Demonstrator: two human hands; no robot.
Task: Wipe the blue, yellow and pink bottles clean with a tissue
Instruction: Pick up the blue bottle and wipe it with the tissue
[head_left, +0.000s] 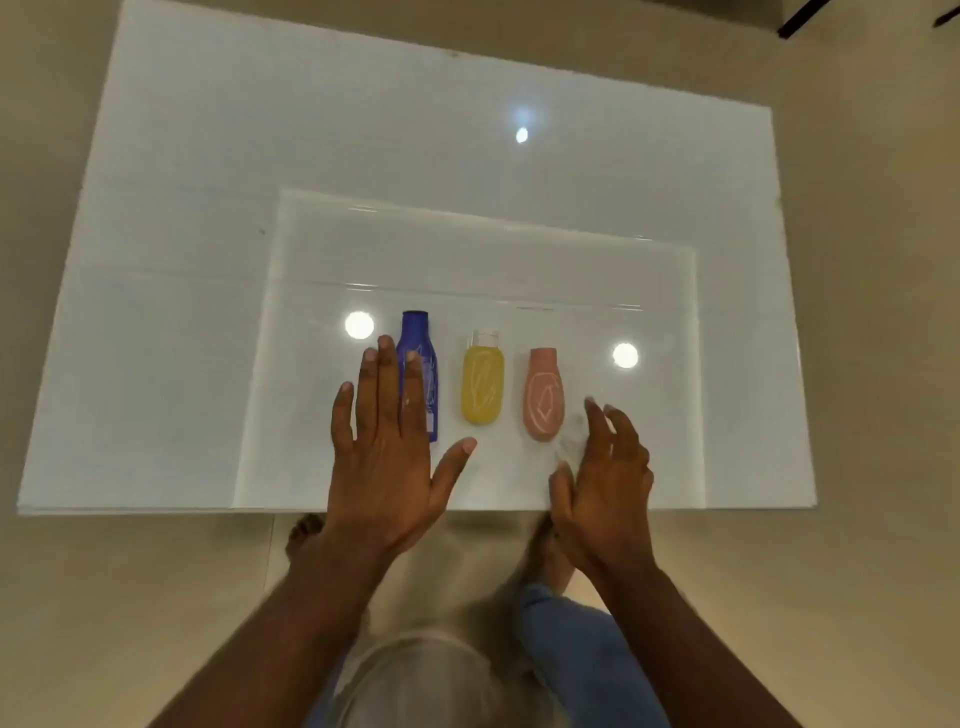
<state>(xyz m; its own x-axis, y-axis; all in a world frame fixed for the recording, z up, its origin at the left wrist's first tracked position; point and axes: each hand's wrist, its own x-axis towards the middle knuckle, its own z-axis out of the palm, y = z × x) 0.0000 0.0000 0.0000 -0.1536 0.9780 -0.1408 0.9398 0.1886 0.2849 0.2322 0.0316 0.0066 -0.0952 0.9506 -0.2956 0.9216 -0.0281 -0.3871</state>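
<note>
I see my left hand (384, 447) flat, fingers spread straight, covering part of the glossy blue plastic bottle (422, 358) | smooth yellow bottle (482, 384) lies between my hands | matte pink bottle (543, 400), white scribbles, just beside my right hand (602, 483) | right fingers loosely curled over a blurred white crumpled tissue (571, 441); grip unclear | glossy white table (208, 312).

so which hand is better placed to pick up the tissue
Right. The right hand hovers right beside the crumpled tissue lying near the pink bottle, fingers loosely curled toward it. The left hand is spread flat over the blue bottle, farther away.
</note>
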